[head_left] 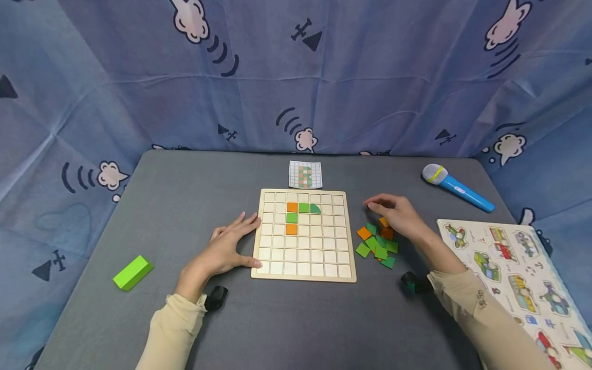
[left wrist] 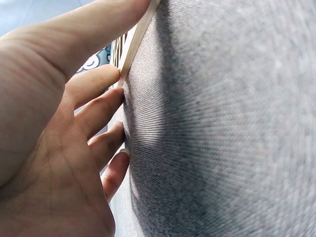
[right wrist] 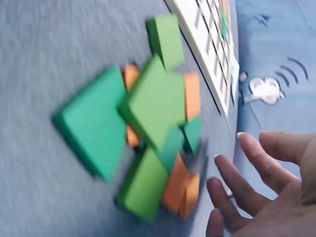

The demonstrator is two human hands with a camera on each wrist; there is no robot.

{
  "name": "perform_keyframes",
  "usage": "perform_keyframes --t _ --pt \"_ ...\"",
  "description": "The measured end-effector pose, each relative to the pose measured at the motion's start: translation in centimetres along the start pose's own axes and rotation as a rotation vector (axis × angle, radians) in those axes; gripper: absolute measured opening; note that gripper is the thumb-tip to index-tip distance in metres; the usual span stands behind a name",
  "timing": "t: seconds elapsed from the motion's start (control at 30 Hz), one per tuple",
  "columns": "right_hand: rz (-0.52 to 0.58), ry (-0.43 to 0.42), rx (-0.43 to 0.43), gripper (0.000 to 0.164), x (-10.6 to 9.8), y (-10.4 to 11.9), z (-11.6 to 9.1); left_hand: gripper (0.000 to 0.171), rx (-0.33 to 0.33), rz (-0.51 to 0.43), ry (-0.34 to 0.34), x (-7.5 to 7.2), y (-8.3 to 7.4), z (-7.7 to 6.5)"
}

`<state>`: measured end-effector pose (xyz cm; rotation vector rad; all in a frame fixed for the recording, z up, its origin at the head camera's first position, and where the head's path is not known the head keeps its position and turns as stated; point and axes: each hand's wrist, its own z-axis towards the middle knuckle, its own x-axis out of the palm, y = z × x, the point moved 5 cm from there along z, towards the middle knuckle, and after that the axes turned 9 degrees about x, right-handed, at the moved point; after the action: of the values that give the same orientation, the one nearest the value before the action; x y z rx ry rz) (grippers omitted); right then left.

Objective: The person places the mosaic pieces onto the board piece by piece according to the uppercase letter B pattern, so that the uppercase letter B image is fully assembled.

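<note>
A pale wooden grid board (head_left: pixel 303 280) lies flat at the middle of the table. Set in its upper part are orange, light green and dark green tiles, among them a rounded dark green one (head_left: pixel 315 208). Against the board's left edge rest the spread fingers and thumb of my left hand (head_left: pixel 224 252). My right hand (head_left: pixel 400 216) hovers over the far side of a loose pile of tiles (head_left: pixel 381 252), right of the board. Its fingers are loosely bent in the right wrist view, with nothing seen between them. In that view, green tiles (right wrist: pixel 155 106) overlap orange ones.
Behind the board lies a small pattern card (head_left: pixel 305 174) with a coloured grid design. A blue toy microphone (head_left: pixel 458 187) is at the back right, above a picture puzzle board (head_left: pixel 522 288). One light green block (head_left: pixel 132 273) sits far left. Patterned curtain surrounds the table.
</note>
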<state>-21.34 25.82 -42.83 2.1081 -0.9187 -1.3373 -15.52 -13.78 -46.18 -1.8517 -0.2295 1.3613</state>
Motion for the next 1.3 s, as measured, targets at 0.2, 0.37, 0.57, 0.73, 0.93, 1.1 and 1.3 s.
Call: perform_keyframes --t 0.2,0.37,0.57,0.73,0.93,1.1,1.3 --pt "-0.019 0.038 0.044 0.046 -1.9 -1.2 -0.1 0.107 -0.004 -0.006 0.005 0.1 0.1 0.0" --pt "-0.065 0.097 0.046 0.044 -2.6 -1.9 -0.6 0.108 0.000 -0.003 0.003 0.1 0.0 0.0" --pt "-0.119 0.130 0.011 0.043 -3.1 -2.7 -0.9 0.108 0.001 0.004 0.005 0.1 0.0 0.0" --pt "-0.144 0.137 0.005 0.045 -3.3 -3.2 -1.1 0.108 -0.007 -0.004 0.010 0.2 0.1 0.0" --pt "-0.156 0.140 0.007 0.047 -3.4 -3.8 -1.3 0.107 -0.008 -0.008 0.011 0.2 0.0 0.0" --pt "-0.141 0.155 0.021 0.048 -3.4 -4.2 -1.4 0.107 -0.011 -0.007 0.014 0.2 0.0 0.0" --pt "-0.124 0.170 0.013 0.046 -3.0 -4.6 -1.9 0.108 -0.009 0.002 0.008 0.1 0.0 0.0"
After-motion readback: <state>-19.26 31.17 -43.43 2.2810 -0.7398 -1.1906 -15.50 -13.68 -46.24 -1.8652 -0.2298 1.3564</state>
